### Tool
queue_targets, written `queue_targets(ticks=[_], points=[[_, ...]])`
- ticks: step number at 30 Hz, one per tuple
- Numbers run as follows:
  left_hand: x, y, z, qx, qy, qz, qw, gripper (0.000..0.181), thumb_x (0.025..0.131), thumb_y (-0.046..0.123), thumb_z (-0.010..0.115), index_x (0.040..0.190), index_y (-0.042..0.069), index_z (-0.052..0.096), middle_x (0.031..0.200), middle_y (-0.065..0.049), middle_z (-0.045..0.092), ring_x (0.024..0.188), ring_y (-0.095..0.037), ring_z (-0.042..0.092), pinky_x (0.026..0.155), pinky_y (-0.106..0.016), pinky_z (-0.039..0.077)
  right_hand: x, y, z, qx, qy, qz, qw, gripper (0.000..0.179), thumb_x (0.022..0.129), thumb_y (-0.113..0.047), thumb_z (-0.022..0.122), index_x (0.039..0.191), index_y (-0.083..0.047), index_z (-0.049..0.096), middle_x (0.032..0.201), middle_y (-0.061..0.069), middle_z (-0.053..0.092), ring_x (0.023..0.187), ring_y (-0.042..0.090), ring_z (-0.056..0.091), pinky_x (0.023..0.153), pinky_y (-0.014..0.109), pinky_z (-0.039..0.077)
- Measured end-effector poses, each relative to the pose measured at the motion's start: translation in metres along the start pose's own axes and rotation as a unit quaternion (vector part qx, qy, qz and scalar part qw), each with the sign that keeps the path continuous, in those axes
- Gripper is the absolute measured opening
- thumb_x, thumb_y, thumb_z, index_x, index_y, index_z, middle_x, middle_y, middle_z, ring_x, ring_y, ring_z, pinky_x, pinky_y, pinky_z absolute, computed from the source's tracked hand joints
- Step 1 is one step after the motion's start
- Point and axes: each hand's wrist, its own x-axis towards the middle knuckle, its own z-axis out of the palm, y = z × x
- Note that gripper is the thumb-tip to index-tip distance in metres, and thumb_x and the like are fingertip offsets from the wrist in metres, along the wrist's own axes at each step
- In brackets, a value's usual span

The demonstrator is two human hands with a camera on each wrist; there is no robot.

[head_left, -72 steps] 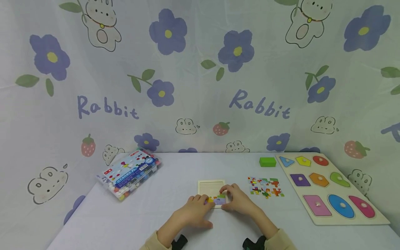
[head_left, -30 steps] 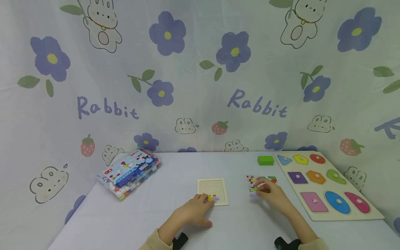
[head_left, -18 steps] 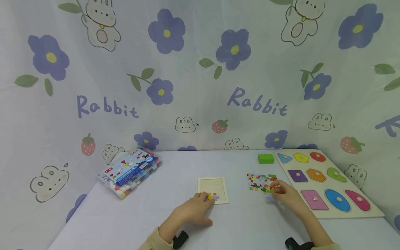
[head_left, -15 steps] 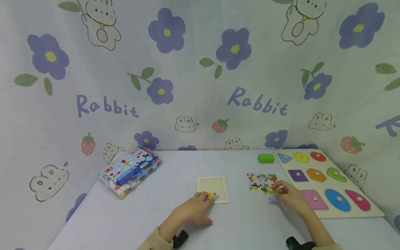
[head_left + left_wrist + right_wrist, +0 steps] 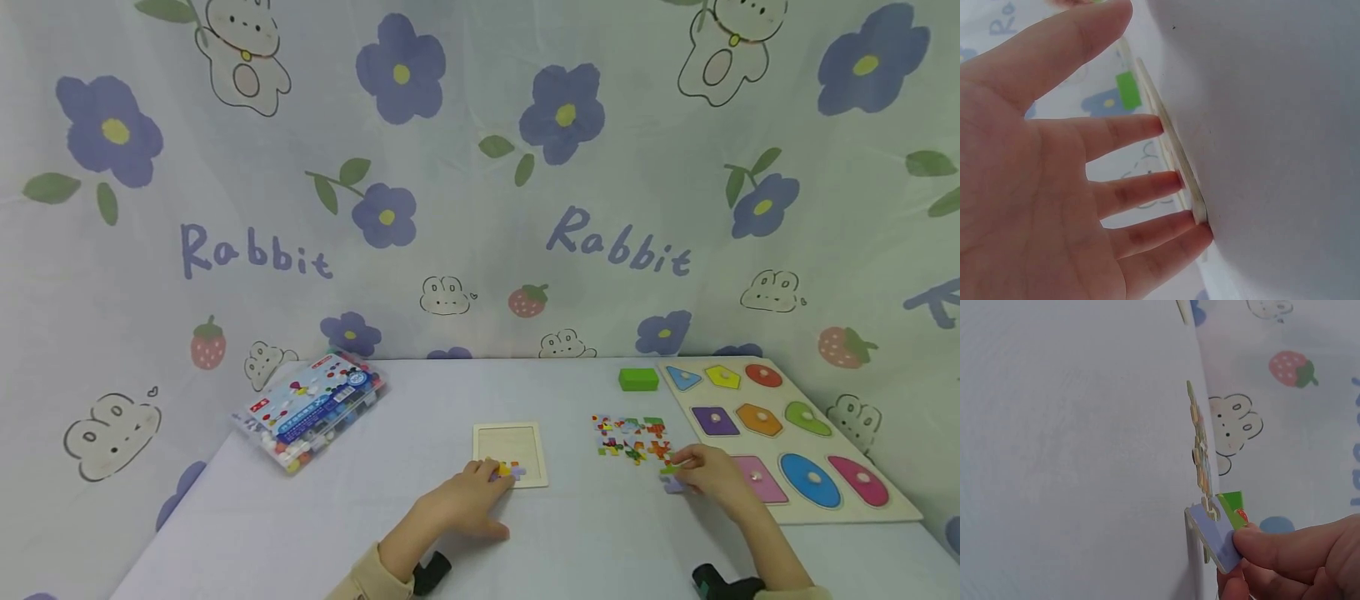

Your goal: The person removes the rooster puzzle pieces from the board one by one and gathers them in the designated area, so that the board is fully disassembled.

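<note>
My right hand (image 5: pixel 708 475) pinches a lilac and green jigsaw piece (image 5: pixel 1213 534) between thumb and fingers. In the head view it hovers at the near right corner of several colourful jigsaw pieces (image 5: pixel 630 437) laid close together on the table. My left hand (image 5: pixel 465 502) rests with extended fingers on the lower left of a small wooden puzzle tray (image 5: pixel 537 481). Its fingertips touch the tray's edge in the left wrist view. Beside those fingers, a yellow and lilac section of jigsaw (image 5: pixel 513 472) lies in the tray's lower part; the fingers hide some of it.
A wooden shape board (image 5: pixel 813 512) with knobbed pieces lies at the right, partly behind my right hand. Near it stands a green block (image 5: pixel 638 380). A clear case of coloured markers or beads (image 5: pixel 311 412) lies at the back left. A patterned curtain (image 5: pixel 480 208) hangs behind.
My right hand has moved from the tray to the loose pieces, carrying the lilac and green jigsaw piece, then along them to their near right corner. My left hand has stayed on the tray.
</note>
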Motion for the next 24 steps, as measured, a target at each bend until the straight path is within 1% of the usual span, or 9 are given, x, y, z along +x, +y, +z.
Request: queue_targets(ticks=[5,9,14,21,24], points=[[-0.0001,0.0005,-0.0009,-0.004,-0.001,-0.001,1.0000,0.068,0.075,0.047,0.071,0.134,0.021,0.050,0.137,-0.009,0.040,0.126,-0.030,0.038,0.094,-0.044,0.042,-0.0010,0.0007,-0.0014,-0.025,0.006,0.000,0.9997,0.019,0.080,0.000,0.060,0.097,0.010,0.062,0.078,0.007,0.056,0.068,0.017,0.048,0.055,0.026,0.042],[0.0002,0.0005,-0.0001,-0.004,0.000,-0.003,1.0000,0.068,0.075,0.048,0.071,0.134,0.021,0.049,0.138,-0.008,0.040,0.127,-0.030,0.037,0.095,-0.044,0.042,-0.0012,0.0012,-0.0010,-0.042,0.010,0.001,0.9991,0.021,0.080,-0.002,0.062,0.097,0.009,0.063,0.075,0.005,0.055,0.065,0.017,0.048,0.055,0.027,0.040],[0.0001,0.0006,0.0002,-0.002,0.002,-0.002,1.0000,0.068,0.075,0.047,0.071,0.134,0.021,0.050,0.137,-0.008,0.040,0.126,-0.029,0.038,0.094,-0.044,0.042,-0.0015,0.0007,-0.0002,-0.059,0.022,-0.001,0.9980,0.024,0.078,-0.004,0.063,0.097,0.009,0.062,0.074,0.005,0.057,0.062,0.016,0.050,0.054,0.028,0.041],[-0.0012,0.0018,-0.0018,-0.002,-0.001,-0.004,1.0000,0.069,0.075,0.048,0.071,0.134,0.021,0.049,0.138,-0.009,0.040,0.126,-0.030,0.038,0.095,-0.044,0.042,-0.0026,0.0001,0.0004,-0.085,0.034,0.003,0.9958,0.025,0.076,-0.006,0.065,0.097,0.008,0.062,0.076,0.006,0.060,0.067,0.017,0.052,0.056,0.028,0.041],[-0.0024,0.0022,-0.0028,-0.007,-0.003,-0.006,1.0000,0.069,0.075,0.048,0.071,0.134,0.021,0.049,0.139,-0.010,0.039,0.127,-0.032,0.037,0.095,-0.046,0.042,-0.0022,-0.0002,0.0013,-0.097,0.040,-0.003,0.9944,0.025,0.075,-0.007,0.066,0.096,0.007,0.063,0.076,0.007,0.061,0.067,0.018,0.054,0.055,0.028,0.041]])
